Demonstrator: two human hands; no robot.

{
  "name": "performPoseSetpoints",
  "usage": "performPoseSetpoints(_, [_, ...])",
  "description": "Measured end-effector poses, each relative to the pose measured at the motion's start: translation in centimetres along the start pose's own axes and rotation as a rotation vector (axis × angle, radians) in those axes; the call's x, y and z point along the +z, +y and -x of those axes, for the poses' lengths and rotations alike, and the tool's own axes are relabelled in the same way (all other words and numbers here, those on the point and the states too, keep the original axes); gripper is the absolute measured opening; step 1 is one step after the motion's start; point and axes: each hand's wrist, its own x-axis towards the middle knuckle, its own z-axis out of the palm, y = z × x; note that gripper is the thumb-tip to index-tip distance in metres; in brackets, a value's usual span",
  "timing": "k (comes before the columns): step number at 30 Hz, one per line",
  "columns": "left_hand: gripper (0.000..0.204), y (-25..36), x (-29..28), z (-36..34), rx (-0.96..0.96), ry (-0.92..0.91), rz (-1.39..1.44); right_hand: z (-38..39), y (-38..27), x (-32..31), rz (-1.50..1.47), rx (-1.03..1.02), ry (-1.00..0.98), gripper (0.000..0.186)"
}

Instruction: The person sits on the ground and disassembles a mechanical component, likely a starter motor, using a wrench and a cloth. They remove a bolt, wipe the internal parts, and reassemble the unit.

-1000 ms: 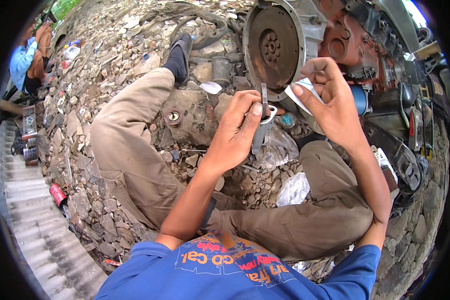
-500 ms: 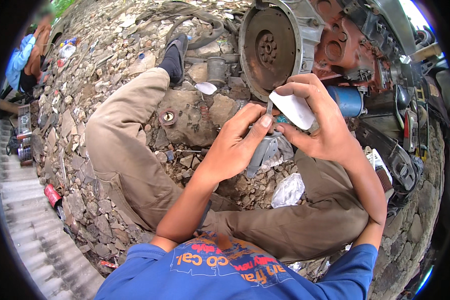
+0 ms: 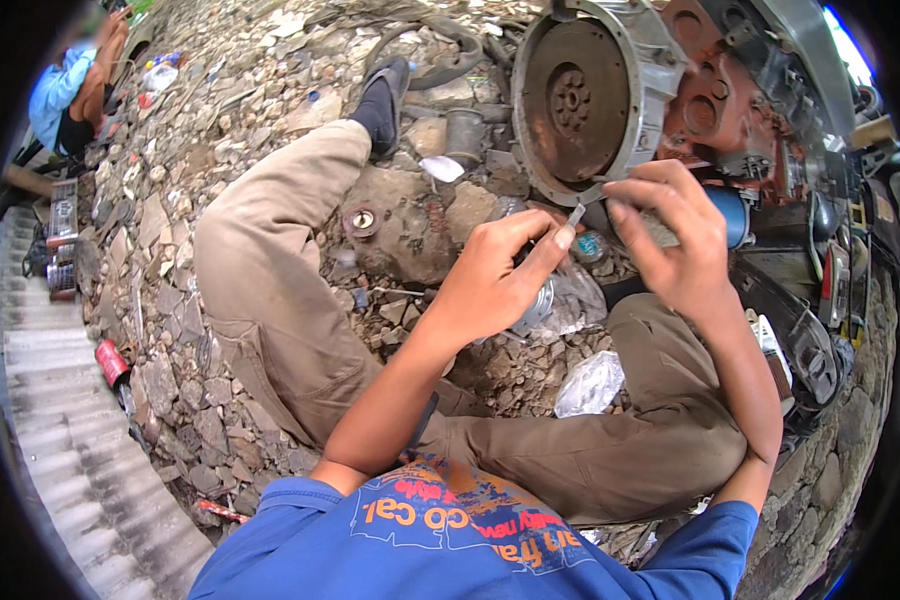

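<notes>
My left hand (image 3: 495,275) is closed around a grey metal part (image 3: 536,305), mostly hidden by the fingers, with my thumb against a thin flat metal strip (image 3: 577,214) sticking up from it. My right hand (image 3: 680,240) is just right of the strip, fingers bent and apart, slightly blurred; no white piece shows in it. Beyond both hands stands a round, rusty flywheel plate (image 3: 570,140) in a pale metal housing, joined to a red engine block (image 3: 710,110). A blue cylinder (image 3: 736,220) sits behind my right hand.
My legs lie bent on rubble. A crumpled plastic bag (image 3: 590,385) is between them, a rusty ring part (image 3: 362,222) beside my left shin. A corrugated sheet (image 3: 65,420) and red can (image 3: 112,365) are left. Another person (image 3: 60,90) crouches upper left.
Both hands have shifted right with the view. The white piece formerly in my right fingers is no longer visible. The metal strip, upright earlier, now leans right.
</notes>
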Motion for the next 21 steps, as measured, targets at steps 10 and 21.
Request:
performPoseSetpoints(10, [0.036, -5.5, -12.2, 4.0, -0.388, 0.329, 0.116, 7.2, 1.7, 10.1, -0.365, 0.317, -0.588, 0.015])
performPoseSetpoints(21, [0.042, -15.4, -12.8, 7.9, -0.486, 0.508, -0.147, 5.3, 2.6, 18.2, -0.296, 0.187, -0.838, 0.017])
